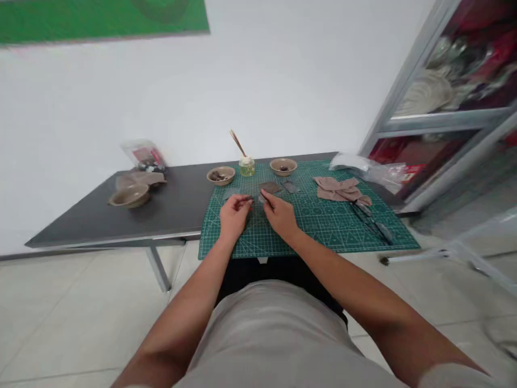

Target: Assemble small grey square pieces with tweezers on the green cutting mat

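My left hand [236,214] and my right hand [279,214] nearly meet above a green cutting mat [323,231]. Between the left fingertips I pinch a small dark piece [250,200], too small to name. My right fingertips hold a small grey piece [262,199]. A flat brown piece [270,187] lies just beyond my right hand, with grey flakes [290,186] to its right. Two small tan bowls [220,175] stand at the mat's far edge, with a glass jar of yellowish liquid [246,167] holding a wooden stick [238,143].
A crumpled beige cloth [337,189] and a dark slender tool [369,221] lie on the mat's right side. The dark table [169,210] also holds a tan dish [130,195] and a plastic bag [143,153]. A metal shelf unit [440,108] stands at right.
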The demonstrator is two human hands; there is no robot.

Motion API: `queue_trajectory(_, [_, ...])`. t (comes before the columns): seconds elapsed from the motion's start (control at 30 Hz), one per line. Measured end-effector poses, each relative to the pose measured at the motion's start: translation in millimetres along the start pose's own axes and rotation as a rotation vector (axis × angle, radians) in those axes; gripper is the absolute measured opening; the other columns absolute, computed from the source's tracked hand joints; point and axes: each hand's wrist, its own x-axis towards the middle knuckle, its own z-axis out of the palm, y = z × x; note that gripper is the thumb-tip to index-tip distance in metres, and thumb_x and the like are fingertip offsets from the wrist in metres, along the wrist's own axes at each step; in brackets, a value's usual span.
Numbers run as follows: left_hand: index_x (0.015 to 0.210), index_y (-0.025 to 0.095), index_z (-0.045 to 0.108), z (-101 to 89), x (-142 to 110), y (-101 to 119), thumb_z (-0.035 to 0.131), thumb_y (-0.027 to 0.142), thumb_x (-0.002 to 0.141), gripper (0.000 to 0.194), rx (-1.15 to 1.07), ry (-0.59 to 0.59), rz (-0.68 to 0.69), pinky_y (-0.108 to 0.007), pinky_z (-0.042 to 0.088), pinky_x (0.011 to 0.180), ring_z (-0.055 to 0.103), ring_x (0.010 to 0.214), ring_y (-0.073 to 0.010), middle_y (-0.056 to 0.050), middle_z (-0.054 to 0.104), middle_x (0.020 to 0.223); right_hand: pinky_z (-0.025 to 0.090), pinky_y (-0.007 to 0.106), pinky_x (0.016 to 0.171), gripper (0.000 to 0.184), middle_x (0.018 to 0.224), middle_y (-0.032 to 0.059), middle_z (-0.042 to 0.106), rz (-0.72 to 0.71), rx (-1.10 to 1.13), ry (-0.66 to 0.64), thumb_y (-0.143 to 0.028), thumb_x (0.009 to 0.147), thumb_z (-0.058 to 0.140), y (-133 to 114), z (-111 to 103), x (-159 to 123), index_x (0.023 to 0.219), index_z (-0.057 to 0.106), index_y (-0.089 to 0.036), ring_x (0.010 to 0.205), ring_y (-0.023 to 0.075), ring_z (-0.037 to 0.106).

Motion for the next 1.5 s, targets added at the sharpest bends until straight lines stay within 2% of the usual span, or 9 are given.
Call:
queue_trajectory(0.13, [0.092, 0.017, 0.070, 0.0, 2.1, 1.3, 0.067, 0.025, 0.075, 0.019, 0.071, -0.059, -0.031, -0.026, 0.054, 0.063, 0.063, 0.061, -0.0117, -0.001, 0.070, 0.077, 0.053, 0.034, 0.096, 0.036, 0.116, 0.0027, 0.071, -0.018, 0.074, 0.037, -0.017, 0.089, 0.050, 1.3, -1.7, 0.9, 0.119, 0.068, -0.024, 0.106, 0.0194, 0.068])
queue_trajectory(0.23, [0.102, 0.019, 0.067, 1.2, 4.9, 0.1, 0.063, 0.023, 0.076, 0.027, 0.045, -0.052, -0.089, -0.024, 0.052, 0.055, 0.062, 0.057, -0.0118, 0.001, 0.067, 0.075, 0.053, 0.035, 0.096, 0.033, 0.113, 0.0016, 0.072, -0.038, 0.107, 0.048, -0.016, 0.087, 0.052, 0.9, -2.1, 1.5, 0.113, 0.070, -0.025, 0.105, 0.0189, 0.068])
queue_trajectory(0.3, [0.099, 0.019, 0.065, 1.4, 6.5, -1.2, 0.062, 0.022, 0.077, 0.023, 0.027, -0.049, -0.110, -0.024, 0.051, 0.054, 0.062, 0.057, -0.0119, 0.002, 0.065, 0.074, 0.053, 0.035, 0.095, 0.032, 0.111, 0.0013, 0.072, -0.043, 0.114, 0.049, -0.016, 0.086, 0.053, 0.3, -2.1, 2.0, 0.110, 0.071, -0.026, 0.103, 0.0188, 0.068])
queue_trajectory(0.4, [0.091, 0.018, 0.065, 0.3, 7.7, -2.4, 0.066, 0.022, 0.074, 0.018, 0.074, -0.058, -0.060, -0.023, 0.049, 0.058, 0.061, 0.058, -0.0111, 0.003, 0.062, 0.070, 0.053, 0.036, 0.095, 0.031, 0.108, 0.0023, 0.073, -0.054, 0.127, 0.056, -0.014, 0.083, 0.054, -0.1, -2.1, 3.2, 0.107, 0.071, -0.025, 0.101, 0.0190, 0.068])
queue_trajectory(0.53, [0.094, 0.018, 0.067, -1.2, 8.0, -2.8, 0.070, 0.021, 0.070, 0.024, 0.184, -0.074, -0.006, -0.023, 0.046, 0.060, 0.058, 0.058, -0.0111, 0.005, 0.060, 0.063, 0.053, 0.036, 0.094, 0.030, 0.106, 0.0028, 0.073, -0.039, 0.136, 0.060, -0.012, 0.082, 0.053, 0.2, -2.0, 4.6, 0.103, 0.072, -0.024, 0.100, 0.0191, 0.067])
queue_trajectory(0.7, [0.107, 0.019, 0.062, 0.1, 7.9, -6.7, 0.064, 0.013, 0.072, 0.035, 0.159, -0.086, -0.021, -0.026, 0.049, 0.069, 0.064, 0.069, -0.0130, 0.001, 0.067, 0.079, 0.053, 0.035, 0.092, 0.026, 0.104, 0.0036, 0.073, -0.040, 0.133, 0.047, -0.014, 0.083, 0.055, -0.2, -1.7, 5.0, 0.101, 0.072, -0.023, 0.097, 0.0190, 0.068])
queue_trajectory(0.87, [0.096, 0.018, 0.065, -0.5, 5.7, -4.9, 0.066, 0.015, 0.074, 0.023, 0.221, -0.113, 0.002, -0.028, 0.050, 0.073, 0.064, 0.072, -0.0140, 0.000, 0.068, 0.079, 0.054, 0.034, 0.088, 0.025, 0.100, 0.0026, 0.074, -0.052, 0.123, 0.007, -0.013, 0.082, 0.058, -0.6, -0.6, 4.8, 0.099, 0.073, -0.024, 0.093, 0.0188, 0.069])
queue_trajectory(1.07, [0.093, 0.019, 0.072, -2.1, 4.0, 4.2, 0.068, 0.015, 0.074, 0.020, 0.356, -0.096, 0.082, -0.031, 0.051, 0.080, 0.064, 0.080, -0.0158, -0.003, 0.071, 0.089, 0.054, 0.033, 0.084, 0.019, 0.098, 0.0021, 0.074, -0.023, 0.123, -0.044, -0.021, 0.086, 0.062, -0.3, -1.0, 5.9, 0.101, 0.073, -0.025, 0.091, 0.0184, 0.069])
queue_trajectory(1.5, [0.092, 0.020, 0.073, -3.0, 4.2, 2.4, 0.065, 0.017, 0.075, 0.019, 0.386, -0.129, 0.045, -0.032, 0.050, 0.080, 0.064, 0.080, -0.0167, -0.002, 0.073, 0.090, 0.052, 0.031, 0.078, 0.010, 0.089, 0.0020, 0.074, 0.045, 0.158, -0.059, -0.024, 0.083, 0.067, 0.9, -3.8, 7.4, 0.091, 0.073, -0.023, 0.084, 0.0179, 0.068])
